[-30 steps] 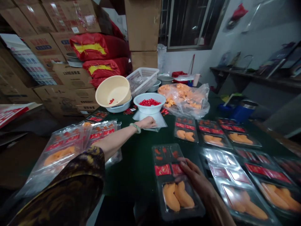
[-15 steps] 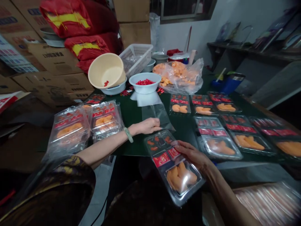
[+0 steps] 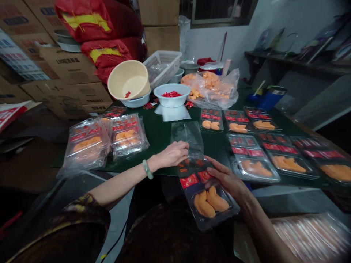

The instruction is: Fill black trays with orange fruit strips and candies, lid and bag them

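My left hand (image 3: 175,154) pinches the near end of a clear plastic bag (image 3: 188,138) lying on the green table (image 3: 159,135). My right hand (image 3: 226,179) grips the right side of a clear tray (image 3: 205,191) with orange pieces, red sachets and red bits inside. The tray's far end sits at the bag's mouth, just under my left fingers. A green bangle (image 3: 147,169) circles my left wrist.
Bagged trays (image 3: 105,140) are heaped at the left. Several open filled trays (image 3: 255,160) cover the right of the table. A white bowl of red bits (image 3: 172,95), a cream basin (image 3: 128,80), a white basket (image 3: 163,64) and a bag of orange pieces (image 3: 212,86) stand behind. Cartons are stacked at the back left.
My left hand drew a clear bag from the stack under the white bowl back toward me. My right hand lifted the tray off the table and brought its end to the bag's mouth.
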### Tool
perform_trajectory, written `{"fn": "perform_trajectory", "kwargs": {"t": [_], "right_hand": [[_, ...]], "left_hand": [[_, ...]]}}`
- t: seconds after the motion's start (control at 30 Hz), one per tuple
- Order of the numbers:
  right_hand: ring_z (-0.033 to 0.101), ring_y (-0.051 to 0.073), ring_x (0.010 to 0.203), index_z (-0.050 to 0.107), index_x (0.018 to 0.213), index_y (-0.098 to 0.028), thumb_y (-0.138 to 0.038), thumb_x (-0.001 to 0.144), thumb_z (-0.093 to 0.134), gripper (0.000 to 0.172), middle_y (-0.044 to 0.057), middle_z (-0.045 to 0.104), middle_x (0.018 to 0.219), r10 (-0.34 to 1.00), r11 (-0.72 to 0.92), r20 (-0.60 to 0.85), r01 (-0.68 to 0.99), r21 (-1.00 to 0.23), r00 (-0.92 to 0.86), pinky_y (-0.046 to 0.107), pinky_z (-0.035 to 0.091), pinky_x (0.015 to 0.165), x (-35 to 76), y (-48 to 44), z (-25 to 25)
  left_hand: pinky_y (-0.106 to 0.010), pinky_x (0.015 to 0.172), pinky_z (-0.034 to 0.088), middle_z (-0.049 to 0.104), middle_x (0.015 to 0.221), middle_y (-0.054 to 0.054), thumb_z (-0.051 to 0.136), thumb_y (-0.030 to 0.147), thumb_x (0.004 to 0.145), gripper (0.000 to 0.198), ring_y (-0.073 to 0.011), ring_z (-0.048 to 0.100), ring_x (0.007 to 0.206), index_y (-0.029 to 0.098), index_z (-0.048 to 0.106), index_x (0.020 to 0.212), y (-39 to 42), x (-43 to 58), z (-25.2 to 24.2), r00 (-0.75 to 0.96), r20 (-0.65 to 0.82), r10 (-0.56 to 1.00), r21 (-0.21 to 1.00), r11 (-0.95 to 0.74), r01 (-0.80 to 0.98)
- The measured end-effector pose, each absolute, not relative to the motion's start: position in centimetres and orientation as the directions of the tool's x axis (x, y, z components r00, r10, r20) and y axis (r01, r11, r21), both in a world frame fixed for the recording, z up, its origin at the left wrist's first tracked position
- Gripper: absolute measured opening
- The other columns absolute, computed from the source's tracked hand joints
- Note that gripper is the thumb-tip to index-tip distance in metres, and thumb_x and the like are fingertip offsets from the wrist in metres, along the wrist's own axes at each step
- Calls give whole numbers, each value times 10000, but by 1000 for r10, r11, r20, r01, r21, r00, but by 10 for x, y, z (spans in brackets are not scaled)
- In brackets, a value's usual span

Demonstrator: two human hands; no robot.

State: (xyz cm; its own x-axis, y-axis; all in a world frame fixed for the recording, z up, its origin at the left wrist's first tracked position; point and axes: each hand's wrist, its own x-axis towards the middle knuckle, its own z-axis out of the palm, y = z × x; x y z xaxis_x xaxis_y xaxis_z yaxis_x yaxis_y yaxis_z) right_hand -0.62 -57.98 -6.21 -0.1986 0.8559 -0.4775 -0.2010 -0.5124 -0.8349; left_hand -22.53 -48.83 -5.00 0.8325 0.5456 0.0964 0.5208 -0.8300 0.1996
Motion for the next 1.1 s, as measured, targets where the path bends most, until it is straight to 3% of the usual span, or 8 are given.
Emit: {"fn": "perform_trajectory", "kwargs": {"t": [0.17, 0.4, 0.63, 0.73, 0.8, 0.9, 1.03, 1.1], "right_hand": [[625, 174, 463, 336, 1392, -220, -330, 639, 717, 851, -26, 661, 607, 863, -506, -483, -257, -824, -148, 231, 443, 437, -9, -585, -68], [615, 152, 463, 356, 1360, -291, -344, 643, 752, 820, -15, 703, 762, 898, -433, -432, -358, -827, -88, 246, 478, 460, -15, -592, -67], [598, 148, 477, 387, 1319, -272, -353, 641, 734, 766, -5, 688, 834, 902, -368, -423, -365, -855, 82, 262, 470, 451, -24, -589, -76], [596, 181, 516, 371, 1319, -217, -412, 693, 658, 715, -1, 645, 726, 914, -339, -363, -149, -929, 181, 289, 477, 464, -36, -570, -83], [620, 222, 644, 445, 1274, -196, -423, 751, 588, 588, 24, 617, 739, 947, -271, -219, 222, -937, 234, 339, 507, 553, -45, -556, -84], [546, 338, 1041, 547, 1217, -177, -411, 779, 580, 497, 149, 570, 1073, 980, -62, 98, 731, -680, 175, 495, 474, 815, -48, -549, -84], [278, 381, 1318, 415, 1366, -216, -410, 733, 677, 712, 176, 266, 1453, 939, 344, 177, 764, -545, -295, 565, 370, 977, -30, -571, -90], [235, 353, 1349, 466, 1322, -244, -379, 742, 688, 635, 136, 196, 1494, 868, 479, 184, 680, -555, -461, 544, 362, 1007, -19, -582, -95]], "left_hand": [[-267, 620, 394, 594, 771, -74, 435, 351, 887, 276, -194, 565, 755, 156, 597, 779, -494, -237, -63, 497, 76, 865, 202, -501, 842], [-197, 541, 342, 557, 616, -1, 421, 191, 860, 217, -99, 502, 560, 153, 530, 676, -492, -241, -77, 392, 15, 920, 668, -301, 680], [-255, 552, 325, 525, 632, -24, 368, 161, 869, 215, -145, 494, 585, 167, 516, 712, -522, -241, -66, 514, 75, 854, 303, -511, 805], [-263, 599, 389, 558, 746, -56, 356, 143, 866, 236, -170, 527, 709, 167, 526, 704, -533, -244, -70, 496, 98, 863, 256, -504, 825], [-273, 690, 443, 563, 972, -93, 367, 127, 855, 219, -181, 536, 866, 158, 542, 726, -533, -251, -77, 450, 153, 880, 282, -476, 833], [-296, 831, 463, 453, 1247, -116, 384, 93, 830, 185, -185, 518, 1013, 147, 546, 758, -525, -264, -86, 449, 197, 872, 368, -490, 790], [-288, 867, 467, 421, 1300, -115, 372, 42, 808, 206, -178, 524, 1038, 146, 546, 771, -517, -273, -84, 514, 160, 843, 467, -523, 713], [-273, 888, 458, 404, 1324, -111, 360, 28, 810, 233, -175, 512, 1079, 144, 562, 790, -517, -272, -78, 561, 175, 809, 509, -562, 652]]}}
